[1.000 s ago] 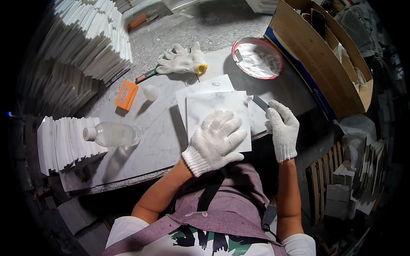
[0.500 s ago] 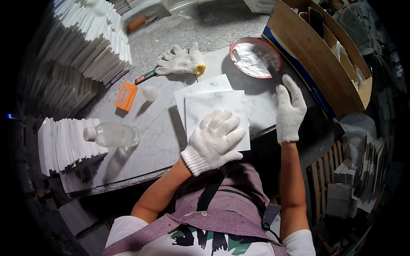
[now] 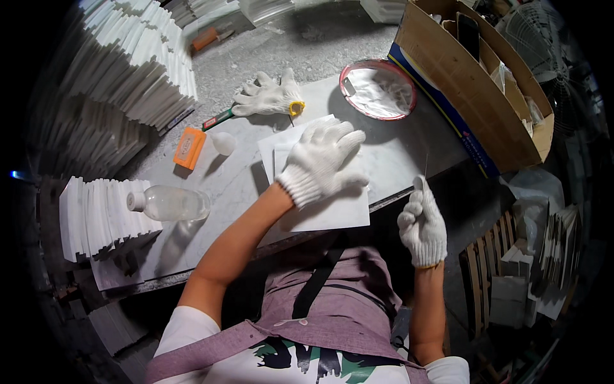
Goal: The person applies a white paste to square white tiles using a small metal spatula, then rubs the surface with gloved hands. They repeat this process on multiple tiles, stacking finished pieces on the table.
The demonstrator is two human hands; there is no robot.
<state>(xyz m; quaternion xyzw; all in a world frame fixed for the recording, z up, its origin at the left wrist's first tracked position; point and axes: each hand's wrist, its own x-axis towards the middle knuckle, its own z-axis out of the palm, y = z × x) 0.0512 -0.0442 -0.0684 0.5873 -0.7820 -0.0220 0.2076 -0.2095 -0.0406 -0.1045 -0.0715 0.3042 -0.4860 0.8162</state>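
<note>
My left hand (image 3: 324, 157), in a white knit glove, lies palm down with fingers spread on the upper of two square white marble-look tiles (image 3: 339, 214). The lower tile (image 3: 267, 150) sticks out slightly turned at the upper left. At the table's front edge, my right hand (image 3: 423, 224), also gloved, is closed around a thin blade-like strip (image 3: 426, 163). The strip points up and is seen nearly edge-on, so its kind is unclear. Beyond the hands stands a red-rimmed bowl (image 3: 378, 93) with white material inside.
A spare glove (image 3: 265, 94) lies by a green-handled tool (image 3: 217, 119). Leftward are an orange block (image 3: 189, 148), a small whitish cup (image 3: 223, 143), a clear bottle (image 3: 173, 203) and tile stacks (image 3: 105, 214). A cardboard box (image 3: 467, 83) stands at the right.
My left hand has slid up and right over the tile. My right hand has drawn back toward me and closed; the thin strip now shows upright in its fingers.
</note>
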